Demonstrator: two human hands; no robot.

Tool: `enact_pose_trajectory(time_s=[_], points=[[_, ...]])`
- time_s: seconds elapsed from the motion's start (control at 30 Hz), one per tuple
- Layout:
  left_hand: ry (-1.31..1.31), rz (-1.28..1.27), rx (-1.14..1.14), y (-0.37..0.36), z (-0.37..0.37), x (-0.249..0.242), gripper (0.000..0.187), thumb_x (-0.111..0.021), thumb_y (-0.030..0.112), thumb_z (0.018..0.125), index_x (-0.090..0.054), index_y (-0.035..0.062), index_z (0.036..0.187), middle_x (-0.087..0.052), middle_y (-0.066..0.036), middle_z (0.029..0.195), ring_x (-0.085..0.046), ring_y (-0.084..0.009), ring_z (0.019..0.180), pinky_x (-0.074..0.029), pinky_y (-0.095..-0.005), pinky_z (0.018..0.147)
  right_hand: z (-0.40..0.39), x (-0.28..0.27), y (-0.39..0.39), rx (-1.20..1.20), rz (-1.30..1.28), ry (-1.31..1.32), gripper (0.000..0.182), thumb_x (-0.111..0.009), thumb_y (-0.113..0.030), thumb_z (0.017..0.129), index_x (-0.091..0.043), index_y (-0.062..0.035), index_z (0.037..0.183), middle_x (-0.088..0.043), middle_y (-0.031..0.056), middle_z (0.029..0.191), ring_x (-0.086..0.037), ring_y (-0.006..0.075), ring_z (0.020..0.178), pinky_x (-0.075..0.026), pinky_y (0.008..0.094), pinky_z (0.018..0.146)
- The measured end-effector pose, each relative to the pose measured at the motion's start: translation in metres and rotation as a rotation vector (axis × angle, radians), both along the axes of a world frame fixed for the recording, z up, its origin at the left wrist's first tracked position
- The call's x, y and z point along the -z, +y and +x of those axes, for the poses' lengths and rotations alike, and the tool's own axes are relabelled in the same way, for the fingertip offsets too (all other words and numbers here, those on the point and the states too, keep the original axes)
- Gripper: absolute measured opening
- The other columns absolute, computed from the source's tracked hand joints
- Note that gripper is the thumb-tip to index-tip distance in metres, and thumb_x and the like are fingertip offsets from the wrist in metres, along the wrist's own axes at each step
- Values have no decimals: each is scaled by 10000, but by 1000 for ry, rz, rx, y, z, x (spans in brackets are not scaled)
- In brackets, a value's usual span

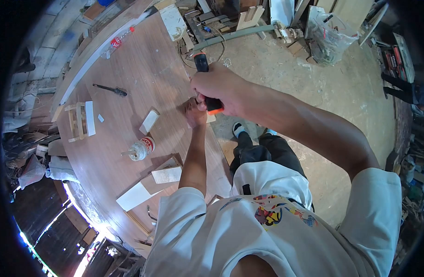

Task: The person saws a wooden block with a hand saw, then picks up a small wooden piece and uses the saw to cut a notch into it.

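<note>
My right hand (217, 85) is wrapped round a black and orange handheld tool (201, 63), whose ends show above and below the fist. Close beside it, my left hand (194, 113) rests low at the right edge of the wooden table (133, 92), its fingers bent. What the left fingers hold, if anything, is hidden by the tool and the right hand. A small pale wood piece (211, 118) shows just under the tool's lower end.
On the table are a screwdriver-like tool (110, 89), a white block (149, 121), a clear jar (142, 148), white boards (138, 196), a small wooden frame (78, 121) and a plastic bottle (117, 42). Scrap wood and a plastic bag (331, 39) lie beyond.
</note>
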State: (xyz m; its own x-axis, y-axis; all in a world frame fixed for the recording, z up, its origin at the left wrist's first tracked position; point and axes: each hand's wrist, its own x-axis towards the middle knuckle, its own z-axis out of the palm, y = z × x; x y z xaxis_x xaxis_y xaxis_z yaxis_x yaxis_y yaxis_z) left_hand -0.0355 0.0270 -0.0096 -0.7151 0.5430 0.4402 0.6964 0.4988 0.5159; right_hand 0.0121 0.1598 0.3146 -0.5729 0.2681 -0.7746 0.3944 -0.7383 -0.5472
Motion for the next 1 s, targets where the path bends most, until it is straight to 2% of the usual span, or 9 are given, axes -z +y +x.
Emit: enact_pose_trajectory(time_s=[0.03, 0.07, 0.1, 0.2, 0.33, 0.43, 0.67, 0.83, 1.0], points=[[-46, -153, -1, -3, -5, 26, 166, -603, 196, 773, -551, 74, 872, -608, -130, 870, -564, -308, 911, -419, -470, 836, 1, 9, -2, -1, 3, 1, 54, -490, 21, 795, -470, -26, 777, -432, 50, 629, -438, 143, 480, -370, 315, 408], [-276, 259, -23, -2, -6, 53, 159, -601, 192, 782, -540, 76, 872, -610, -131, 846, -574, -311, 871, -418, -471, 834, 3, 30, -6, -2, 14, -28, 62, -490, 20, 796, -468, -32, 773, -434, 52, 625, -437, 145, 478, -368, 317, 407], [-277, 258, -22, -2, -5, 49, 159, -601, 192, 782, -540, 76, 872, -610, -131, 846, -574, -311, 871, -418, -471, 834, 7, 54, -13, -3, 21, -59, 69, -489, 20, 796, -465, -38, 768, -436, 54, 621, -436, 147, 477, -366, 318, 406], [-64, -317, 12, 3, -2, 12, 192, -616, 221, 802, -517, 79, 885, -622, -117, 807, -593, -320, 779, -459, -429, 728, 0, 106, -16, 69, 59, -122, 81, -484, 25, 793, -452, -37, 750, -440, 53, 609, -445, 147, 475, -363, 320, 402], [-241, -197, -41, 7, 9, -24, 213, -619, 234, 809, -516, 64, 886, -625, -120, 799, -591, -330, 798, -453, -436, 733, -3, 67, 1, 177, -88, 16, 78, -475, 33, 783, -444, -28, 747, -452, 62, 600, -457, 153, 469, -369, 328, 398], [-99, -183, -41, 4, 0, 10, 233, -623, 257, 812, -518, 65, 891, -625, -121, 805, -592, -328, 819, -446, -442, 760, 6, 39, 0, 128, -54, -15, 75, -472, 42, 772, -445, -24, 746, -446, 64, 593, -455, 155, 466, -371, 328, 399], [-123, -295, -19, 6, 2, -10, 148, -606, 170, 797, -511, 68, 846, -616, -133, 800, -587, -325, 822, -448, -440, 749, -5, 128, -10, 164, -1, -149, 93, -486, 53, 764, -447, -27, 736, -439, 56, 586, -447, 150, 461, -368, 320, 400], [-106, -89, 33, 2, -2, 11, 192, -643, 186, 767, -505, 71, 832, -609, -134, 784, -590, -324, 807, -455, -433, 729, 8, 76, -6, 107, -83, 17, 82, -478, 40, 762, -450, -29, 726, -443, 68, 578, -459, 164, 459, -379, 330, 398], [-115, -228, -3, 5, 4, -12, 166, -636, 174, 786, -519, 67, 836, -613, -136, 751, -593, -338, 744, -464, -438, 679, -3, 162, -17, 79, 117, -124, 88, -491, 42, 755, -466, -28, 709, -444, 64, 579, -462, 165, 460, -384, 323, 399]])
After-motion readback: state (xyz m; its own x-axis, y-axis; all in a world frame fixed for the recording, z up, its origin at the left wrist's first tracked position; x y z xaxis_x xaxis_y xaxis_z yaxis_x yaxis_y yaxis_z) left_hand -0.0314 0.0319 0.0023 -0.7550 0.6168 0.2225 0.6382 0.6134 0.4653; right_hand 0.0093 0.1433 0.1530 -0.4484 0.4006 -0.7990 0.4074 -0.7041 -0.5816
